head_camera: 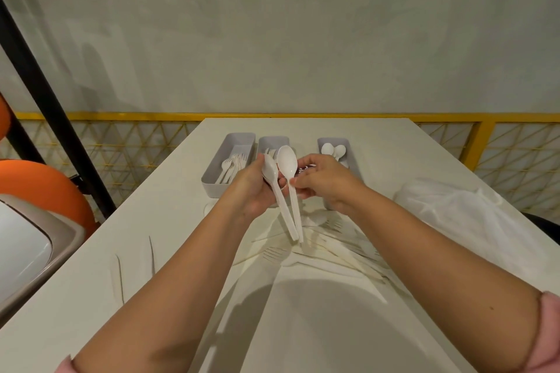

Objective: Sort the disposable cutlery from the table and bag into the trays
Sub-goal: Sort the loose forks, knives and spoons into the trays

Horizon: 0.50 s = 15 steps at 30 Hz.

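My left hand (253, 188) grips a white plastic spoon (271, 171) with its handle pointing down toward me. My right hand (324, 180) pinches a second white spoon (287, 160) just below its bowl, held upright beside the first. Both are above the table in front of three grey trays. The left tray (218, 183) holds forks, the middle tray (272, 142) holds cutlery partly hidden by my hands, and the right tray (333, 142) holds spoons. A pile of loose white cutlery (330, 244) lies on the table below my hands. A white plastic bag (460, 212) lies at the right.
Two thin white pieces (136, 266) lie apart on the left of the white table (318, 327). A yellow mesh railing (121, 142) runs behind the table. An orange chair (45, 188) and a white-and-beige object (27, 251) stand at the left.
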{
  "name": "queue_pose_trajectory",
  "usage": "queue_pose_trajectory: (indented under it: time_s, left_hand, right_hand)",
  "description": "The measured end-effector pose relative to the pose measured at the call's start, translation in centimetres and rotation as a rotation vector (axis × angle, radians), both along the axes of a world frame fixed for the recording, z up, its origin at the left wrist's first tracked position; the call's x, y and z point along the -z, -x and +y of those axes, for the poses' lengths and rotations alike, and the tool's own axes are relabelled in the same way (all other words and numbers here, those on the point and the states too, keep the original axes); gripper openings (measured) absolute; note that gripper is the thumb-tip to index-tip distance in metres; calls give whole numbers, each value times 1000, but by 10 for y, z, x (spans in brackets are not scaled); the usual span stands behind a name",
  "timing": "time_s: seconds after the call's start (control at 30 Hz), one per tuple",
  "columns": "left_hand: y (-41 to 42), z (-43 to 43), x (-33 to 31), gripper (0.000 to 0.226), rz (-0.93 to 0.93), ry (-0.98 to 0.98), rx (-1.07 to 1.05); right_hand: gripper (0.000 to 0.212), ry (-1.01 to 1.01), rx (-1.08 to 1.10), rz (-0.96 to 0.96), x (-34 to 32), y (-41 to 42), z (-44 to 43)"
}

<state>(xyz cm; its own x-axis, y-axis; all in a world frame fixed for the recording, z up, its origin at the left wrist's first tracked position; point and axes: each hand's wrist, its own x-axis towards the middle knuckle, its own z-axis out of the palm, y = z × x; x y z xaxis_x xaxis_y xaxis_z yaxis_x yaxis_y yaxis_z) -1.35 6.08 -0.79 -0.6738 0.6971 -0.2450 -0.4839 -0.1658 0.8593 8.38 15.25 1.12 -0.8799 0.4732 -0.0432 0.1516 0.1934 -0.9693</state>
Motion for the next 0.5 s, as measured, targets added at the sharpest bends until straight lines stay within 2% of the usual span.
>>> queue_pose_trajectory:
  time_s: [0.2,0.33,0.4,0.5]
  left_hand:
    - [0,22,-1,55,-12,-46,34]
    - [-7,31,-5,33,72,-2,65]
    - [-5,37,-2,34,43,8,44]
    - [-1,46,-1,20,-14,9,19]
  right_hand:
    - [13,-4,121,4,3,10,8]
    - [9,-16,140,-15,4,11,15]
    - [2,-34,162,-40,6,11,17]
    - [8,-51,186,-42,13,15,22]
